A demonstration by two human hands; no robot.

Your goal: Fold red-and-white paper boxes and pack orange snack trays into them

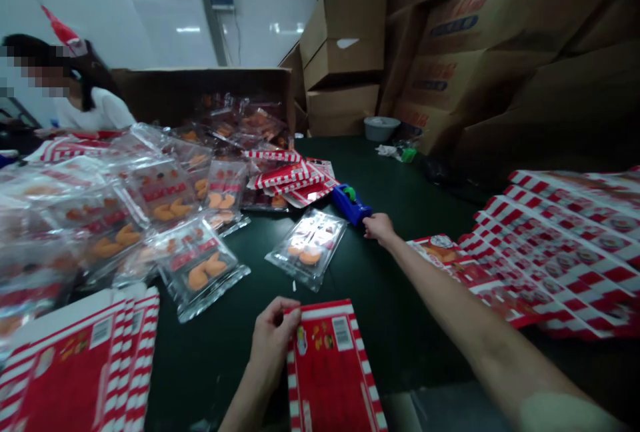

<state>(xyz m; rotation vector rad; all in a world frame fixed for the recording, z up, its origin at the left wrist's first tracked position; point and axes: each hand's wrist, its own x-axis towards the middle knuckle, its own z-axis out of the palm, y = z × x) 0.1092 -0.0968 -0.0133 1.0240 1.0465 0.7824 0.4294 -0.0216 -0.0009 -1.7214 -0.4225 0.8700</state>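
Observation:
My left hand (277,329) pinches the top left corner of a red carton (330,359) with striped sides, a barcode and small food pictures. The carton reaches past the bottom edge of the view. Farther off, my right arm stretches out to a blue tape dispenser (350,205) with a green roll core. The fingers of my right hand (379,228) are closed at its near end; what they pinch is too small to make out. Between the hands and the heap lies one clear packet (307,245) holding orange curved pieces.
Similar packets (165,192) are heaped at left, with striped cartons (295,179) beside them. Flat cartons (75,365) lie at front left, more striped cartons (565,252) at right. Brown boxes (345,52) and a grey bowl (381,129) stand behind. Another person (95,105) is at far left.

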